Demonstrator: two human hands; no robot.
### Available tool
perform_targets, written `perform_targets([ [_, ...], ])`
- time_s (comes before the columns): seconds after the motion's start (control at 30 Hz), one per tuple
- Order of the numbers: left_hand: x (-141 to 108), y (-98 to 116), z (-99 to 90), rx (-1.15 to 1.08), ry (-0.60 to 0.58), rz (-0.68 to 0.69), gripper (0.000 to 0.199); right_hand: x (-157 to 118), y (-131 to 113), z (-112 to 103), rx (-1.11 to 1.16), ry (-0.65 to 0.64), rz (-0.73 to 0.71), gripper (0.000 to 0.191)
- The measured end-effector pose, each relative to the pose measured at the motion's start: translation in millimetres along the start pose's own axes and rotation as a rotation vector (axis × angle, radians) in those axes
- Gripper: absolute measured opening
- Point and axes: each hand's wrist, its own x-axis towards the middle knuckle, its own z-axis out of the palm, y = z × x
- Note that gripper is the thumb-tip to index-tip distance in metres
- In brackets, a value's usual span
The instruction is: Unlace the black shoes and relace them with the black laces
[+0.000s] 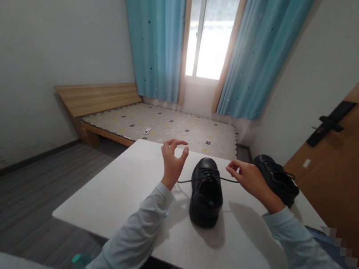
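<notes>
A black lace-up shoe point(205, 208) stands upright on the white table point(117, 188), its toe toward the window. Its two lace ends stretch out sideways. To the left of the shoe, my left hand point(173, 160) is raised with thumb and fingers apart and nothing between them. The left end of the shoelace point(184, 181) runs behind my wrist. My right hand point(249, 177) hovers at the shoe's right, fingers loosely curled and thumb slightly apart. The right lace end passes under that hand, where it is hidden. A second black shoe point(276, 178) sits behind my right hand, partly covered.
Beyond the table lies a bed point(170, 126) with a patterned mattress and a white remote point(146, 131) on it. Blue curtains point(156, 36) flank the bright window. A wooden door point(353, 147) with a black handle is on the right. A green object point(81, 260) shows at the lower left.
</notes>
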Motion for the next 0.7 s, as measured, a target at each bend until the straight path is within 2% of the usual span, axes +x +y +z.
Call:
perform_targets([
  [0.07, -2, 3, 1.5, -0.005, -0.083, 0.056, 0.008, 1, -4, -2, -0.099, 0.015, 0.012, 0.02],
  [0.2, -8, 8, 6.3, -0.012, -0.305, 0.071, 0.007, 2, -13, -5, -0.222, 0.026, 0.027, 0.02],
  [0.43, -15, 8, 11.0, 0.076, -0.635, 0.05, 0.014, 6, -18, 7, -0.054, -0.05, -0.067, 0.02],
  [0.57, -18, 4, 13.5, 0.104, -0.749, 0.067, 0.018, 8, -22, 18, 0.058, -0.094, -0.117, 0.019],
  [0.7, -18, 4, 13.9, 0.12, -0.799, 0.055, 0.019, 8, -26, 23, 0.137, -0.117, -0.12, 0.015],
])
